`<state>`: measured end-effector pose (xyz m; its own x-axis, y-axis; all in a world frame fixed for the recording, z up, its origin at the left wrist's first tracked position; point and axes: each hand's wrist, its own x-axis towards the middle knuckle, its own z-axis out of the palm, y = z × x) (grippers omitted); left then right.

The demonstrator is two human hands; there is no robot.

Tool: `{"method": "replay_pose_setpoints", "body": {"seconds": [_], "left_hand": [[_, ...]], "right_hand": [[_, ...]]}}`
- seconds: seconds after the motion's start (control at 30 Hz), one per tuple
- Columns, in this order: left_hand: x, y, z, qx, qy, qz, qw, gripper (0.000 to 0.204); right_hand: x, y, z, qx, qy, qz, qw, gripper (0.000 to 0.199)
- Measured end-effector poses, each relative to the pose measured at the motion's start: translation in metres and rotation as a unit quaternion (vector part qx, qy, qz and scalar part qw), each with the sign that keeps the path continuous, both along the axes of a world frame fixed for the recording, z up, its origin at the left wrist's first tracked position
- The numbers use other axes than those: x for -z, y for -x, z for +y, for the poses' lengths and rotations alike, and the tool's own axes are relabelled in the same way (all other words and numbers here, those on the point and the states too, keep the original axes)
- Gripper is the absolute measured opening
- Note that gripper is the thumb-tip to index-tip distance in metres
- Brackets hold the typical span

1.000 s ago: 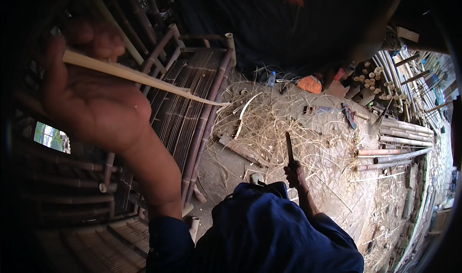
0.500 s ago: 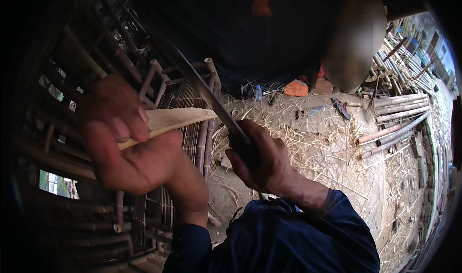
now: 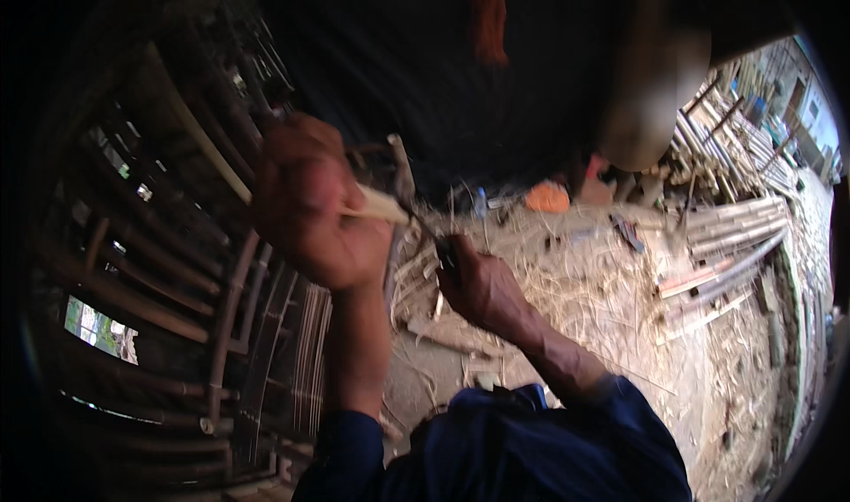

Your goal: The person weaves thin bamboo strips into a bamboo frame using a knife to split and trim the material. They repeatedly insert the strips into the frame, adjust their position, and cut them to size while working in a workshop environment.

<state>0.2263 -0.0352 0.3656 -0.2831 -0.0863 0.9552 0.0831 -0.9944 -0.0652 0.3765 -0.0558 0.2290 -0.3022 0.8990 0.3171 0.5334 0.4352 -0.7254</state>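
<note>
My left hand (image 3: 314, 205) is closed round a pale piece of split bamboo or wood (image 3: 381, 205). Only its tapered end shows past the fingers; the rest is hidden in the grip. To its right, my right hand (image 3: 491, 294) is wrapped round the dark handle of a large knife (image 3: 426, 231). Little of the blade can be seen, thin and blurred, with its visible part at the tip of the pale piece. Whether blade and piece touch, I cannot tell.
Bamboo frames and slats (image 3: 235, 325) stand at the left. Pale shavings (image 3: 575, 281) litter the ground. Bamboo poles (image 3: 735, 227) lie stacked at the right. A sandal (image 3: 627, 234), an orange bundle (image 3: 547, 197) and a blue bottle (image 3: 481, 201) lie farther off. Dark cloth (image 3: 425, 77) hangs ahead.
My left hand has moved right and turned over with the pale piece, its wrist now straighter. The knife has swung, so its long blade no longer shows. My right hand has shifted slightly.
</note>
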Motion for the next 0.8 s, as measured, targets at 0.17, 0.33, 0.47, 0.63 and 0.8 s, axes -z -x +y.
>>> {"method": "replay_pose_setpoints", "body": {"seconds": [0.17, 0.33, 0.47, 0.63, 0.8], "left_hand": [[0.006, 0.012, -0.025, 0.092, 0.107, 0.008, 0.990, 0.015], [-0.002, -0.015, -0.051, -0.030, 0.215, -0.023, 0.976, 0.024], [0.014, 0.072, -0.056, 0.058, 0.084, 0.028, 0.994, 0.019], [0.013, 0.078, -0.063, 0.125, 0.278, 0.070, 0.950, 0.039], [0.016, 0.065, -0.068, 0.106, 0.346, 0.079, 0.929, 0.049]], "right_hand": [[-0.011, 0.013, -0.055, -0.012, -0.058, 0.181, 0.982, 0.032], [0.153, 0.005, -0.006, 0.006, -0.059, -0.175, 0.983, 0.019], [0.263, 0.004, -0.057, 0.007, 0.163, -0.148, 0.975, 0.028], [0.215, -0.004, -0.111, -0.001, 0.387, 0.187, 0.903, 0.037], [0.122, -0.009, -0.116, -0.047, 0.224, 0.288, 0.930, 0.052]]}}
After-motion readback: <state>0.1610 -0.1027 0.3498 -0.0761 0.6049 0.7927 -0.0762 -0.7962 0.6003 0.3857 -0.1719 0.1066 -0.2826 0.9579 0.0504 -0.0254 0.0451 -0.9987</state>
